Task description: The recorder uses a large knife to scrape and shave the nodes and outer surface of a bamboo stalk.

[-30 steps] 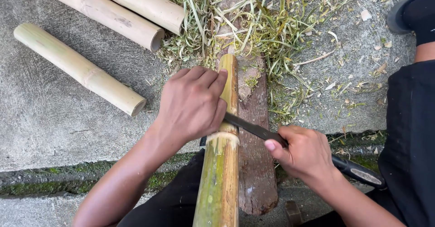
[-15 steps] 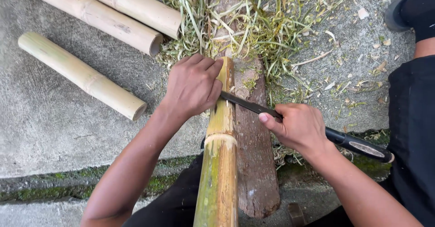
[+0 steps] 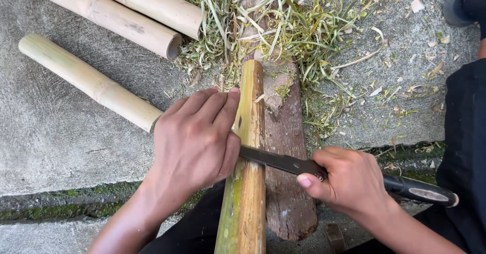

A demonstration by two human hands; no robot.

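The bamboo pole (image 3: pixel 246 173) runs lengthwise away from the person, resting on a wooden block (image 3: pixel 286 147). The knife (image 3: pixel 283 163) lies crosswise on it — right hand (image 3: pixel 349 183) closed around the handle, left hand (image 3: pixel 195 137) pressing flat on the blade's far end. Beyond lie green shavings (image 3: pixel 288 26).

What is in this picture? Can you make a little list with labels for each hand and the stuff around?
left hand: rests on the green-yellow bamboo pole, fingers laid over it
right hand: closed around the knife, near where blade meets the black handle
knife: blade lies across the pole
under the pole: brown wooden plank
nearby: three pale bamboo pieces, green shavings
ground: concrete
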